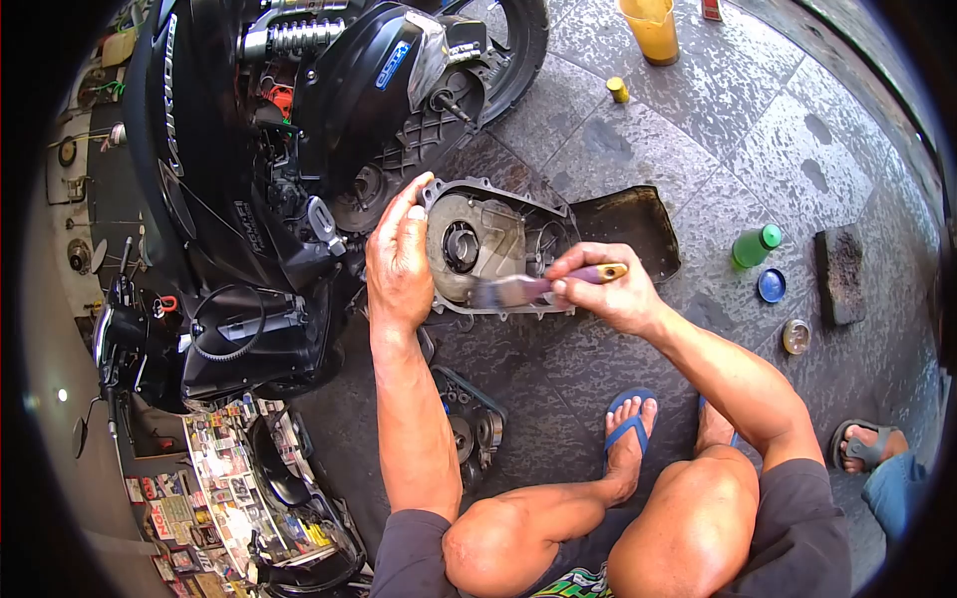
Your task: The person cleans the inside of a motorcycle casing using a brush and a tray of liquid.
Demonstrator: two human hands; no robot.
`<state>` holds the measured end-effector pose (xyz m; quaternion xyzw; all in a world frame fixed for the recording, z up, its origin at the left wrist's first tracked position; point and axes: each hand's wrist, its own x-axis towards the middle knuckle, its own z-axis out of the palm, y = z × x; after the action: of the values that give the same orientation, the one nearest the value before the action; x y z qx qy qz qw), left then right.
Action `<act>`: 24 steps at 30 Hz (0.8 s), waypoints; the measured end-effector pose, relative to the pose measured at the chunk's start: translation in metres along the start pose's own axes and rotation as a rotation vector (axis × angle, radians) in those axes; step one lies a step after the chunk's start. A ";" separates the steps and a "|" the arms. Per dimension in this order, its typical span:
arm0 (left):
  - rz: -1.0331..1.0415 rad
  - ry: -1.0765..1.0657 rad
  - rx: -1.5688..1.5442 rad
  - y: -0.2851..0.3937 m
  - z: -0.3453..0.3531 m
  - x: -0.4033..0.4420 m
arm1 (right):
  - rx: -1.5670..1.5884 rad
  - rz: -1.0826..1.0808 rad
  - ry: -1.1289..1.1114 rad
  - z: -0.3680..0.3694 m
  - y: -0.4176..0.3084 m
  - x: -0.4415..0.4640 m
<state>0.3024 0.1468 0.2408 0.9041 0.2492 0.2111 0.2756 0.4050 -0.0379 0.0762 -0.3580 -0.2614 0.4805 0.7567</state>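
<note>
A metal engine cover (488, 234) with a round hole and a raised rim is held up above the floor. My left hand (402, 261) grips its left edge, fingers over the rim and thumb on the near side. Closed around the handle of a paint brush (513, 290) is my right hand (605, 289). The blurred bristles lie against the cover's lower inner face. Behind the cover's right end sits a dark tray (638, 231).
A black scooter (249, 149) stands at the left. On the floor are a yellow jug (653, 35), a yellow cap (618, 91), a green bottle (753, 246), a blue lid (772, 286), a dark block (840, 274) and metal parts (477, 429). Another person's foot (865, 446) is at the right.
</note>
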 end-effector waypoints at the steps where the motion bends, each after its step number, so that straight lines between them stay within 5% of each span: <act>1: 0.002 0.004 -0.001 0.001 -0.001 0.001 | -0.077 0.028 0.034 -0.015 0.014 -0.003; 4: -0.059 -0.005 -0.061 0.002 0.000 -0.001 | -0.472 0.089 0.207 -0.041 0.022 -0.016; 7: -0.085 -0.007 -0.085 0.006 0.002 -0.001 | -0.864 -0.143 0.390 -0.068 0.035 -0.016; 10: -0.036 -0.017 -0.025 0.004 0.001 0.001 | -1.497 0.110 0.301 -0.103 0.059 -0.019; 11: -0.012 -0.007 -0.006 0.001 0.001 0.003 | -1.495 0.100 0.307 -0.104 0.060 -0.018; 14: -0.021 -0.005 0.015 0.001 -0.001 0.002 | -0.727 0.132 0.395 -0.063 0.000 -0.011; 17: -0.056 -0.015 -0.026 0.007 0.000 0.002 | -0.006 -0.156 0.292 -0.014 -0.039 0.008; 20: -0.072 -0.024 -0.057 0.007 0.005 0.003 | 0.069 -0.224 0.288 0.031 -0.061 0.027; 24: -0.012 -0.014 0.012 0.010 0.003 0.002 | -0.229 -0.242 0.158 0.049 -0.052 0.000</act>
<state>0.3090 0.1397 0.2455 0.9057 0.2538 0.2017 0.2732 0.3962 -0.0384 0.1471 -0.4444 -0.2953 0.3236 0.7814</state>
